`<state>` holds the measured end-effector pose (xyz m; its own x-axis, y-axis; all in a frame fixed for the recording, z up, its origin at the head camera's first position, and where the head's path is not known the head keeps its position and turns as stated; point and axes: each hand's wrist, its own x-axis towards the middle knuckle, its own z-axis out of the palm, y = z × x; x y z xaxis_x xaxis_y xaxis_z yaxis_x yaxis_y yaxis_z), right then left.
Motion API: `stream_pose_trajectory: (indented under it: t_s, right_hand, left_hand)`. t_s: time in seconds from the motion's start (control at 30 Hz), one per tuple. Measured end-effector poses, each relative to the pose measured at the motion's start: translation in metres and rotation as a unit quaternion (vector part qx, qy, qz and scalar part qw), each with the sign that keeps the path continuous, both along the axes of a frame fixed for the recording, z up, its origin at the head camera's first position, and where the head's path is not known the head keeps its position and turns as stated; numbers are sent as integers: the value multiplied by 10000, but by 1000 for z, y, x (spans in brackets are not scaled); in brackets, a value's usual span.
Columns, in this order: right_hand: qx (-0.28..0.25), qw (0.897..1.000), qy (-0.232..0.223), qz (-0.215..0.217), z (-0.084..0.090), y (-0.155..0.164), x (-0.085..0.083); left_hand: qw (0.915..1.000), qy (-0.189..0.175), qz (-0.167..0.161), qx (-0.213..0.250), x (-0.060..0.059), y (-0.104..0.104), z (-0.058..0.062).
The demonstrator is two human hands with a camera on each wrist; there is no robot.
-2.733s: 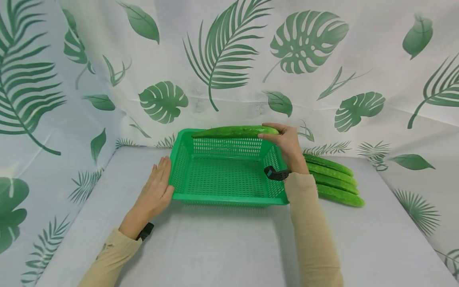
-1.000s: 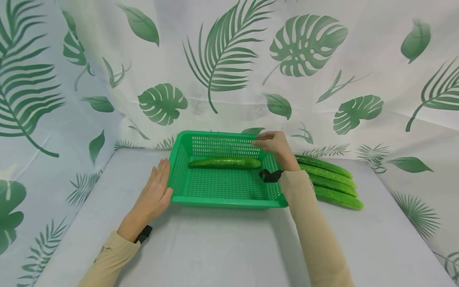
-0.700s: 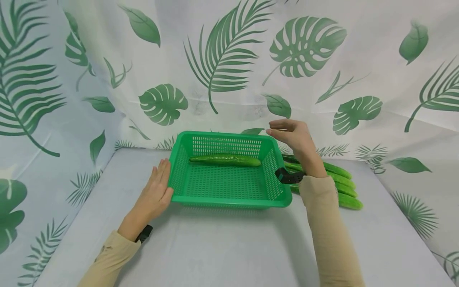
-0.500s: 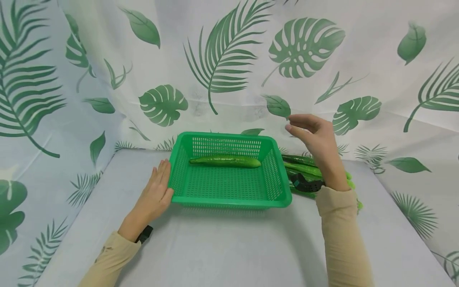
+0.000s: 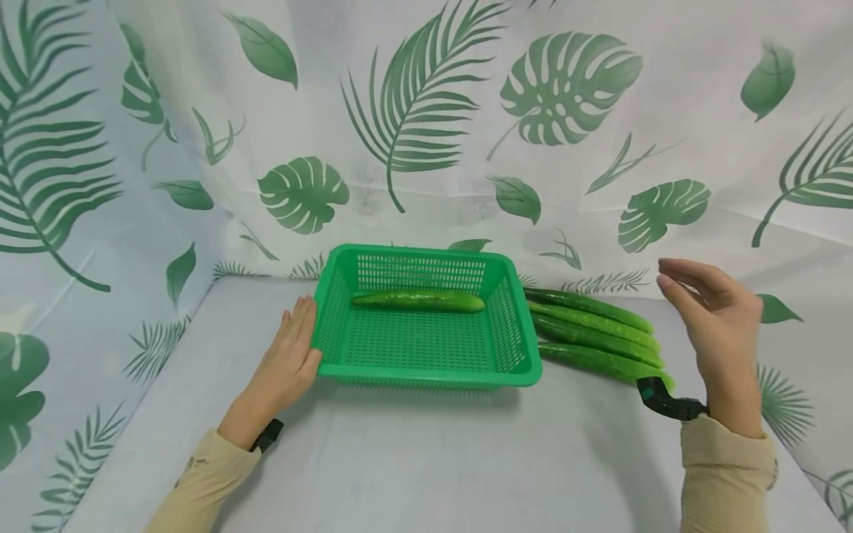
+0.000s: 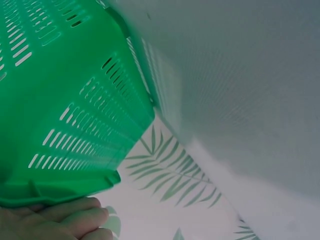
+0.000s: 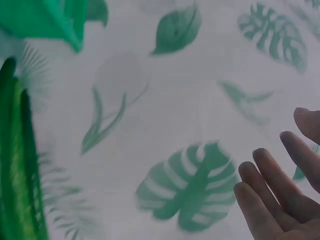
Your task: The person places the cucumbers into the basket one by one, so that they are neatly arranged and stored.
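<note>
— Where are the person's hands in relation to that green basket [image 5: 426, 374]?

— The left hand [image 5: 288, 360] lies flat on the table [image 5: 413, 459], fingers straight and together, pressed against the basket's left wall near its front corner. In the left wrist view the fingertips [image 6: 75, 215] sit right under the basket's rim. The right hand [image 5: 716, 320] hangs in the air well to the right of the basket, palm turned toward it, fingers relaxed and slightly apart, holding nothing.

— And the cucumbers?

— One cucumber [image 5: 417, 300] lies inside the basket, along its back wall, lengthwise from left to right. Three more cucumbers [image 5: 596, 339] lie side by side on the table just right of the basket, their near ends almost touching its right wall, slanting away toward the front right. The right hand is beyond their far ends, above the table, not touching them.

— Anything else around the basket?

— Behind it and to both sides hangs a white cloth backdrop [image 5: 426, 111] printed with green leaves. Each wrist carries a black strap, and both sleeves are beige.
</note>
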<state>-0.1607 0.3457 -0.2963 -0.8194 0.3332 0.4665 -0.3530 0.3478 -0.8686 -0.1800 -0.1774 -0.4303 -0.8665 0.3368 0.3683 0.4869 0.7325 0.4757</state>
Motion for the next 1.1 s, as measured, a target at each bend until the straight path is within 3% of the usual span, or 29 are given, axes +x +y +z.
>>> stream_pose_trajectory:
  t_s: [0.17,0.4,0.47,0.7,0.8,0.97,1.1]
  right_hand:
    - [-465,9953,-595,-602,-33,36,8]
    - [-1417,9818,-1260,-108,-86,79,10]
    - [-1327,9776,-1632,-15,-100,90,9]
    - [-49,9559,-2935,-122,-137,114,8]
    - [-348,9516,-3052,61,-147,119,9]
    - [-1125,9535,-2725,620,-157,129,13]
    - [-407,9465,-3138,629,-162,135,17]
  left_hand:
    - [10000,-18,7,30,1,1,0]
    - [10000,-73,42,-3,2,0,2]
    - [9999,-100,50,-29,2,-1,3]
    - [9999,-147,8,-14,1,-1,3]
    - [9999,-148,8,16,1,-1,3]
    - [9999,-147,15,55,1,-1,3]
    - [9999,-151,28,47,2,0,1]
